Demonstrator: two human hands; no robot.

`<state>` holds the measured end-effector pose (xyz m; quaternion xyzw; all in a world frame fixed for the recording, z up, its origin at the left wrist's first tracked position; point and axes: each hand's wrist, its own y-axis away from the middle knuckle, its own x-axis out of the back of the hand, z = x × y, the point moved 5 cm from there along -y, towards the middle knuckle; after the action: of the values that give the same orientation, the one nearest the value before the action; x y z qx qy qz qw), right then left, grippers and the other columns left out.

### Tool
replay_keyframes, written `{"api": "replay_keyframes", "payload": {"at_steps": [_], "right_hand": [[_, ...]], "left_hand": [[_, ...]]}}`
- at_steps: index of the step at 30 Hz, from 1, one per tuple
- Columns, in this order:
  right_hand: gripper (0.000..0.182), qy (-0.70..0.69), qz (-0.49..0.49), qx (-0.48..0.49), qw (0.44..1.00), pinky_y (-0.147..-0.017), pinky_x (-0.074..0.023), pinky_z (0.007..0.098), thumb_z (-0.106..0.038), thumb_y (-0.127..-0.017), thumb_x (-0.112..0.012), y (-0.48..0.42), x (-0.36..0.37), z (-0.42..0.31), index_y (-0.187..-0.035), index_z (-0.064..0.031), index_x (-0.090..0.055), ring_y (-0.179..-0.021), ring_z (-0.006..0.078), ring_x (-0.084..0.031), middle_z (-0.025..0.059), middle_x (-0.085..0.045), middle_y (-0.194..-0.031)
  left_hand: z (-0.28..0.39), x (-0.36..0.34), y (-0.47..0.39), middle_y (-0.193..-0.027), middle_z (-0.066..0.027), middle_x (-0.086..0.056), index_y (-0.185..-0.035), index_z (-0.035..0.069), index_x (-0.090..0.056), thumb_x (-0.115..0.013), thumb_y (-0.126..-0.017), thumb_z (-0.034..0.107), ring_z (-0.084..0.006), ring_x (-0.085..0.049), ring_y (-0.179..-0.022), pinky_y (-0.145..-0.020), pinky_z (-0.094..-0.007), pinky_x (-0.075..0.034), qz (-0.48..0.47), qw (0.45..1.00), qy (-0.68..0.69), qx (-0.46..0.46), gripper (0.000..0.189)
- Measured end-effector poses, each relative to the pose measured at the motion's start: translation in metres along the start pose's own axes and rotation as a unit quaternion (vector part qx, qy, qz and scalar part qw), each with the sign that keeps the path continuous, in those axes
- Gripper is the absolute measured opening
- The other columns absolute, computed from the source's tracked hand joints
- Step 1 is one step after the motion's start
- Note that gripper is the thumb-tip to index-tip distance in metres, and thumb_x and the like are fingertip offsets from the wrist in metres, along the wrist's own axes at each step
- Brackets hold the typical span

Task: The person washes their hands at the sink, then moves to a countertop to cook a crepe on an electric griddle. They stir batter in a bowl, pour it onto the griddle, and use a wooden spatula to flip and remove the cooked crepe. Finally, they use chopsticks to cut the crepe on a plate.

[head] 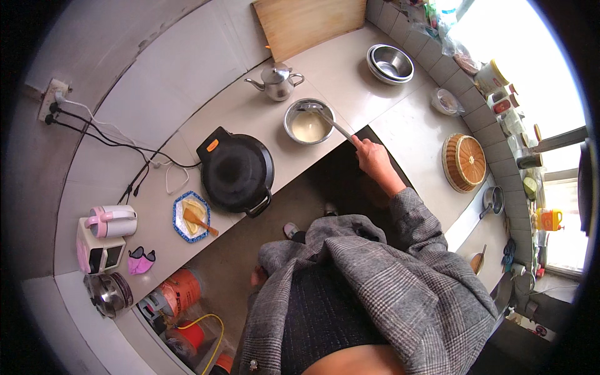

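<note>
My right hand [372, 154] grips the handle of a metal ladle [338, 125]. The ladle's head rests inside a steel bowl [287, 123] that holds pale yellow batter [309, 127]. Low beside my coat hangs my left hand [258, 276], mostly covered by the sleeve, so its fingers are hard to make out. Left of the bowl sits a closed black electric griddle [239, 171]. A blue-rimmed plate [176, 226] bears a flat yellow pancake [193, 226] with a wooden spatula [200, 221] across it.
Behind the bowl stand a steel teapot [277, 86] and a wooden board [309, 28]. Nested steel bowls [393, 64] and a wicker basket [464, 161] occupy the right counter. Power cords [126, 145] run along the left wall. An orange gas cylinder [180, 293] stands below the counter.
</note>
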<state>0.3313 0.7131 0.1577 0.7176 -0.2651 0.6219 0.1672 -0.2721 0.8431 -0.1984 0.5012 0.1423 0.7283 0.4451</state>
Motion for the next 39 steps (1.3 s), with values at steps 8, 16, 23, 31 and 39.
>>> {"api": "replay_keyframes", "payload": {"at_steps": [8, 16, 23, 31, 39], "right_hand": [[0.03, -0.079, -0.06, -0.055, 0.994, -0.058, -0.0481, 0.0425, -0.011, -0.074, -0.062, -0.007, -0.014, -0.003, -0.102, -0.0026, -0.057, -0.066, 0.0354, -0.06, 0.0188, -0.058, -0.068], [0.023, -0.287, -0.145, -0.168, 0.932, -0.054, -0.0476, 0.0345, -0.013, -0.074, -0.063, -0.007, 0.001, 0.003, -0.094, -0.0016, -0.065, -0.055, 0.0234, -0.059, 0.0155, -0.06, -0.064], [0.022, -0.243, -0.035, -0.077, 0.966, -0.063, -0.0493, 0.0396, -0.013, -0.072, -0.063, -0.012, 0.021, -0.016, -0.09, -0.0013, -0.063, -0.07, 0.0359, -0.062, 0.0212, -0.061, -0.073], [0.032, -0.003, 0.0, -0.028, 1.0, -0.052, -0.0481, 0.0413, -0.005, -0.073, -0.055, -0.005, -0.017, -0.018, -0.105, -0.0007, -0.054, -0.059, 0.0333, -0.059, 0.0169, -0.056, -0.066], [0.039, 0.004, -0.031, 0.039, 0.999, -0.056, -0.0468, 0.0406, -0.009, -0.073, -0.058, 0.008, -0.003, -0.032, -0.112, -0.0113, -0.058, -0.064, 0.0309, -0.058, 0.0124, -0.055, -0.069]], "left_hand": [[-0.007, -0.014, 0.002, -0.095, -0.0134, -0.06, -0.098, 0.003, -0.057, -0.043, -0.09, 0.025, -0.0274, -0.056, -0.084, -0.076, -0.0366, -0.046, 0.003, 1.0, 0.002, 0.004, 0.027], [-0.012, -0.014, 0.003, -0.095, -0.0144, -0.06, -0.1, 0.004, -0.057, -0.042, -0.09, 0.024, -0.0295, -0.056, -0.086, -0.077, -0.0384, -0.045, -0.004, 1.0, -0.008, -0.008, 0.027], [-0.025, -0.032, 0.011, -0.096, -0.0153, -0.059, -0.101, 0.004, -0.057, -0.042, -0.089, 0.024, -0.0313, -0.056, -0.087, -0.077, -0.04, -0.044, 0.02, 0.999, 0.029, -0.015, 0.028], [-0.026, -0.018, 0.008, -0.1, -0.0181, -0.059, -0.103, 0.004, -0.057, -0.041, -0.089, 0.023, -0.0344, -0.056, -0.09, -0.079, -0.0413, -0.044, 0.009, 0.993, 0.031, -0.11, 0.028], [-0.024, -0.044, 0.015, -0.097, -0.0199, -0.062, -0.1, 0.005, -0.06, -0.042, -0.088, 0.029, -0.0395, -0.057, -0.091, -0.075, -0.0451, -0.047, -0.021, 0.996, -0.076, 0.032, 0.032]]}}
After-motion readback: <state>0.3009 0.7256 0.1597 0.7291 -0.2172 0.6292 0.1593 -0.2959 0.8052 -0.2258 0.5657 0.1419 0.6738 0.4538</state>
